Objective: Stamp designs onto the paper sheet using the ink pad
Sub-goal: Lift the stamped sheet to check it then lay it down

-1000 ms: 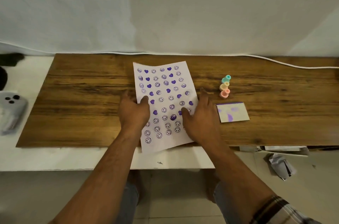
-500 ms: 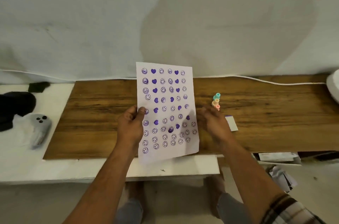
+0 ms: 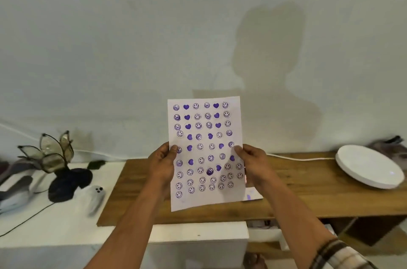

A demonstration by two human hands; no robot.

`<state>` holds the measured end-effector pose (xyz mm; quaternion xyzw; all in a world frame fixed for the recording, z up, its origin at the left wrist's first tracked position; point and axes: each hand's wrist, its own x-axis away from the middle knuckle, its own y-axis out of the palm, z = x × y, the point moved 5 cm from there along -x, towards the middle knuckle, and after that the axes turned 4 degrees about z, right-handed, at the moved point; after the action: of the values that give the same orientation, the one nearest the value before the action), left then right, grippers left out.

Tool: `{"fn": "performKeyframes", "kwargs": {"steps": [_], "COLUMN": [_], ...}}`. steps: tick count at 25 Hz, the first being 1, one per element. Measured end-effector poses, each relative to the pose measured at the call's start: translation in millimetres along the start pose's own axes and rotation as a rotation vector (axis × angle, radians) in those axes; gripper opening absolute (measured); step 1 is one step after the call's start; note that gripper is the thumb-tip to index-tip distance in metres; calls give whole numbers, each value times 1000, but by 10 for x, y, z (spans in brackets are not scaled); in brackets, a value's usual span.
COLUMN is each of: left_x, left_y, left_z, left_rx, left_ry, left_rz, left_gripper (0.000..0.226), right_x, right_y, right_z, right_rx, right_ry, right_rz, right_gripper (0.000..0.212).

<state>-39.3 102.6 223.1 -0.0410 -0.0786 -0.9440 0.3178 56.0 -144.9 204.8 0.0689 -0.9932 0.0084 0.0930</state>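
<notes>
A white paper sheet (image 3: 206, 152) covered with rows of purple smiley and heart stamps is held upright in front of me, above the wooden board (image 3: 308, 189). My left hand (image 3: 161, 164) pinches its left edge and my right hand (image 3: 253, 162) pinches its right edge. Below my right hand, a corner of the ink pad (image 3: 253, 196), white with purple smudges, peeks out from behind the sheet. The stamps are hidden behind the paper.
A white round dish (image 3: 367, 166) sits at the board's far right. On the white surface to the left stand a petal-shaped ornament (image 3: 55, 149), a dark object (image 3: 68, 182), a pale controller (image 3: 93, 197) and a black cable (image 3: 24, 222). A white cable (image 3: 299, 158) runs along the wall.
The sheet went from lying flat on the board to being lifted upright, first by my left hand, now by both. The view tilted up toward the wall.
</notes>
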Motion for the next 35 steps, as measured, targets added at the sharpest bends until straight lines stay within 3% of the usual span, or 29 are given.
{"fn": "performKeyframes", "kwargs": {"steps": [6,13,35], "left_x": [655,1126,1007], "left_y": [-106,-239,-344], "left_z": [876,1300,1374], "left_rx": [7,137,207], "left_ry": [181,205,210], "left_rz": [17,-64,-77], "left_gripper": [20,24,25], "right_x": [745,1385,1471], "right_y": [-153,-224,-136], "right_z": [-809,-1160,-1316], "right_rx": [-87,-201,-223], "right_ry": [-222,-256,-268], "right_rz": [45,-15,-38], "right_gripper": [18,21,22]}}
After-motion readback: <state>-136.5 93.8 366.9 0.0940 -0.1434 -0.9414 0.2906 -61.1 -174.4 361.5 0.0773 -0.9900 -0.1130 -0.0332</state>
